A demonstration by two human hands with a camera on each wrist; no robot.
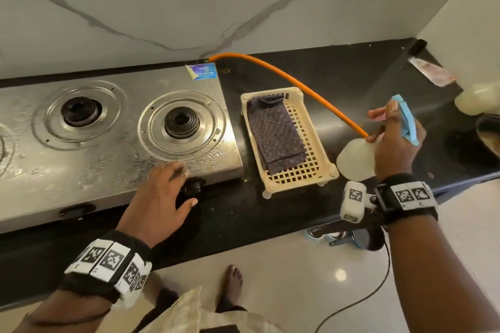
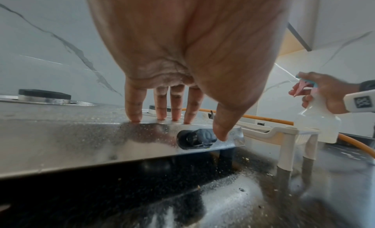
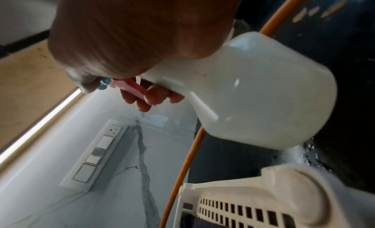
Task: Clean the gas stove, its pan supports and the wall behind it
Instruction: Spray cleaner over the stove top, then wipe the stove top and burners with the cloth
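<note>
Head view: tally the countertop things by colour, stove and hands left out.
Cream: 1, basket
Dark blue: 1, cloth in the basket
White: 1, spray bottle
Orange: 1, gas hose
Total: 4

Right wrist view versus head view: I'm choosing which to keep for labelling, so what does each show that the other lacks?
Only the right wrist view shows the switch panel on the wall and the fingers curled at the pink trigger.

Only the head view shows the stove, wet with droplets, its two burners, the left hand resting open on the stove's front edge, and the dark cloth in the basket.

Both show the right hand holding the white spray bottle, the orange hose and the cream basket.
</note>
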